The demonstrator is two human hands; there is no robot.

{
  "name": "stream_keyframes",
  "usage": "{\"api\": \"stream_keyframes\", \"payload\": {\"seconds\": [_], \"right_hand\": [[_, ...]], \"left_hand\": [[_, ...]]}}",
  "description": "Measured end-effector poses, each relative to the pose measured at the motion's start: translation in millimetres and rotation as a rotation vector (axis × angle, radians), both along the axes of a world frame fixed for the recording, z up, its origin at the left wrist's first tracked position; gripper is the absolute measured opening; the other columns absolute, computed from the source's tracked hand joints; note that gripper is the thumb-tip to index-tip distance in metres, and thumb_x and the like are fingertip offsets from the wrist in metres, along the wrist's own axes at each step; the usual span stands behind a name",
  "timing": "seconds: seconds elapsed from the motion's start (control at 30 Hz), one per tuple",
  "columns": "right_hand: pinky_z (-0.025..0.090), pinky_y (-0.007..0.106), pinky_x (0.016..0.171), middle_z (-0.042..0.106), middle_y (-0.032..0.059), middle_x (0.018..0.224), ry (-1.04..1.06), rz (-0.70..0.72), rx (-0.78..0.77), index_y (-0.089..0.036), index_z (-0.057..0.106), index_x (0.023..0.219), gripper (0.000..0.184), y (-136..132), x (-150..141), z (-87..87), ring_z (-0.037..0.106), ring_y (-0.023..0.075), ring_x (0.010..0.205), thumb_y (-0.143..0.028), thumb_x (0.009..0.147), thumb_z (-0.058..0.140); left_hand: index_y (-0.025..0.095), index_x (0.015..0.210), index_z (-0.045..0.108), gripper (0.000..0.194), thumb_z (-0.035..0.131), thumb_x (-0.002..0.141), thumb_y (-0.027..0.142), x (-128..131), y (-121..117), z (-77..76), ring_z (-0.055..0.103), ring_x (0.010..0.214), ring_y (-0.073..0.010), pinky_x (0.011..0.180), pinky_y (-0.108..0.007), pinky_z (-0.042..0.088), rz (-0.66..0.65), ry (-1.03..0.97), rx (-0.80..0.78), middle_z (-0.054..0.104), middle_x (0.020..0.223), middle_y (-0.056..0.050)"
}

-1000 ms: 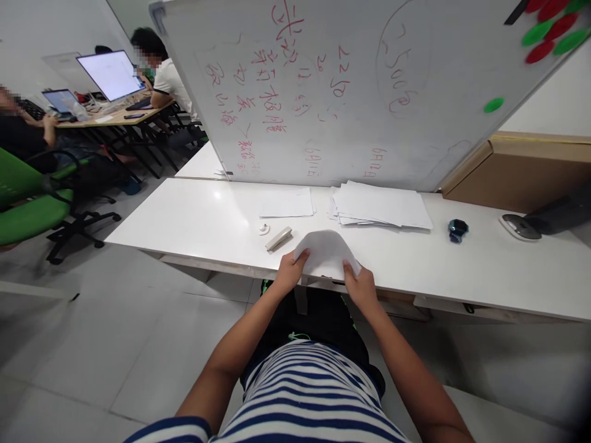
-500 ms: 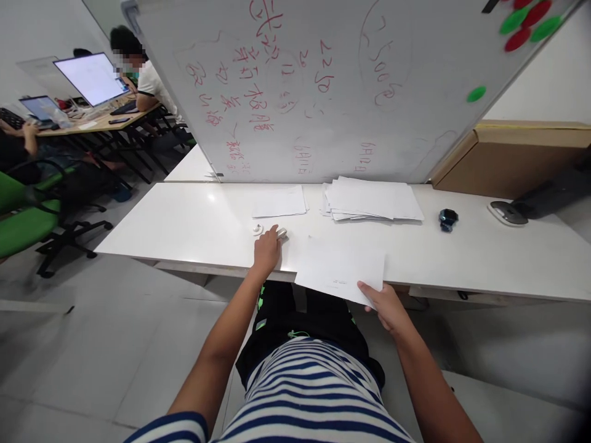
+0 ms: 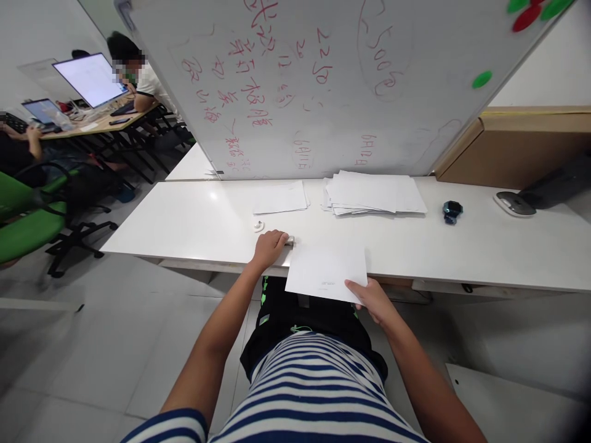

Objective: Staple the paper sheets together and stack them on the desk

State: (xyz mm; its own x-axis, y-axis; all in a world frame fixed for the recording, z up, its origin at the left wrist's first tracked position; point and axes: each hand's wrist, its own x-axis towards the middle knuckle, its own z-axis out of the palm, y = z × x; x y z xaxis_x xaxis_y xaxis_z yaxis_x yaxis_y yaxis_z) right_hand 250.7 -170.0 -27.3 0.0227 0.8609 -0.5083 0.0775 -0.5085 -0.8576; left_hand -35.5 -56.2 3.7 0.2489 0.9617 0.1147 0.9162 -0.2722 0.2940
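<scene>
Our L hand [image 3: 269,249]'s clamped on stapler [image 3: 290,240], R hand [image 3: 376,301] pinches paper [image 3: 327,264] over desk [image 3: 184,224] edge, far L corner by stapler tip. Prob. lining-up step; next move needs paper steady.

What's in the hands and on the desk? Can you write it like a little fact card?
Left hand: on the stapler, mostly covering it
Right hand: holding paper by its near right corner
Behind the paper: big pile of sheets, smaller pile to its left
Right of big pile: watch, then mouse
Back of desk: whiteboard
</scene>
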Motion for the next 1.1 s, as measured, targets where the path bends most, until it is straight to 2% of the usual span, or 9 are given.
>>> {"api": "stream_keyframes", "payload": {"seconds": [0.23, 0.4, 0.47, 0.57, 0.67, 0.77, 0.83, 0.87, 1.1], "right_hand": [[0.037, 0.022, 0.035, 0.062, 0.0044, 0.067, -0.006, 0.028, 0.001, -0.011, 0.065, 0.087, 0.027, 4, -2, -1.1, 0.051, 0.0124, 0.049, -0.035, 0.074, 0.065], [0.038, 0.022, 0.035, 0.061, 0.0047, 0.068, -0.035, 0.04, -0.004, -0.01, 0.064, 0.089, 0.029, 5, -1, 1.5, 0.051, 0.0127, 0.05, -0.035, 0.075, 0.063], [0.038, 0.022, 0.035, 0.062, 0.0049, 0.07, -0.042, 0.041, -0.004, -0.01, 0.064, 0.09, 0.029, 5, -1, 3.6, 0.051, 0.0127, 0.05, -0.035, 0.075, 0.063], [0.039, 0.022, 0.034, 0.062, 0.0052, 0.071, -0.054, 0.031, -0.01, -0.011, 0.064, 0.092, 0.029, 5, -1, 6.0, 0.051, 0.0129, 0.051, -0.034, 0.074, 0.063], [0.038, 0.021, 0.034, 0.062, 0.0046, 0.071, -0.047, 0.021, -0.005, -0.011, 0.064, 0.091, 0.028, 5, -2, 6.0, 0.051, 0.0125, 0.052, -0.033, 0.074, 0.063], [0.037, 0.02, 0.034, 0.063, 0.0047, 0.071, -0.045, 0.011, -0.001, -0.011, 0.064, 0.09, 0.027, 6, -3, 5.0, 0.051, 0.0121, 0.052, -0.032, 0.073, 0.064], [0.037, 0.02, 0.034, 0.064, 0.0053, 0.073, -0.047, 0.0, -0.003, -0.011, 0.064, 0.091, 0.028, 7, -3, 5.1, 0.052, 0.0122, 0.053, -0.032, 0.072, 0.065], [0.036, 0.02, 0.034, 0.065, 0.0057, 0.074, -0.047, -0.003, -0.003, -0.011, 0.064, 0.091, 0.029, 8, -3, 5.7, 0.053, 0.0124, 0.054, -0.032, 0.072, 0.066], [0.036, 0.02, 0.034, 0.066, 0.0055, 0.078, -0.078, -0.016, -0.031, -0.013, 0.064, 0.094, 0.031, 12, 0, 14.9, 0.052, 0.0126, 0.056, -0.03, 0.069, 0.068]], "left_hand": [[0.024, 0.091, 0.066, 0.044, 0.026, 0.097, 0.043, 0, -2, 1.9, 0.057, 0.087, -0.0206, 0.077, -0.033, 0.039, 0.001, -0.084, -0.024, 0.066, 0.087, -0.003], [0.025, 0.108, 0.062, 0.042, 0.033, 0.093, 0.051, -2, -1, 18.8, 0.059, 0.1, -0.0194, 0.083, -0.029, 0.046, 0.053, -0.427, -0.194, 0.066, 0.111, -0.002], [0.025, 0.111, 0.059, 0.043, 0.033, 0.092, 0.053, 1, 2, 27.9, 0.058, 0.105, -0.019, 0.086, -0.029, 0.046, 0.076, -0.507, -0.178, 0.064, 0.116, -0.002], [0.025, 0.108, 0.061, 0.042, 0.031, 0.093, 0.051, 12, 15, 35.9, 0.055, 0.11, -0.0206, 0.098, -0.035, 0.041, 0.089, -0.411, -0.081, 0.064, 0.117, -0.002], [0.026, 0.113, 0.059, 0.044, 0.029, 0.093, 0.05, 27, 33, 32.5, 0.048, 0.122, -0.0252, 0.11, -0.046, 0.026, 0.117, -0.218, -0.09, 0.06, 0.124, -0.005], [0.024, 0.137, 0.039, 0.062, 0.029, 0.088, 0.061, 35, 47, 21.0, 0.018, 0.141, -0.0313, 0.113, -0.055, 0.011, 0.248, -0.105, -0.097, 0.035, 0.148, -0.01], [0.022, 0.146, 0.023, 0.077, 0.029, 0.085, 0.067, 36, 52, 13.4, 0.0, 0.144, -0.0323, 0.113, -0.057, 0.004, 0.306, -0.071, -0.104, 0.016, 0.156, -0.012], [0.021, 0.148, 0.018, 0.08, 0.029, 0.084, 0.069, 35, 53, 10.4, -0.004, 0.144, -0.0324, 0.113, -0.057, 0.002, 0.305, -0.06, -0.114, 0.012, 0.157, -0.013], [0.02, 0.149, 0.012, 0.087, 0.029, 0.082, 0.072, 32, 56, 1.0, -0.008, 0.143, -0.0339, 0.111, -0.059, -0.002, 0.199, -0.009, -0.121, 0.006, 0.157, -0.013]]}}
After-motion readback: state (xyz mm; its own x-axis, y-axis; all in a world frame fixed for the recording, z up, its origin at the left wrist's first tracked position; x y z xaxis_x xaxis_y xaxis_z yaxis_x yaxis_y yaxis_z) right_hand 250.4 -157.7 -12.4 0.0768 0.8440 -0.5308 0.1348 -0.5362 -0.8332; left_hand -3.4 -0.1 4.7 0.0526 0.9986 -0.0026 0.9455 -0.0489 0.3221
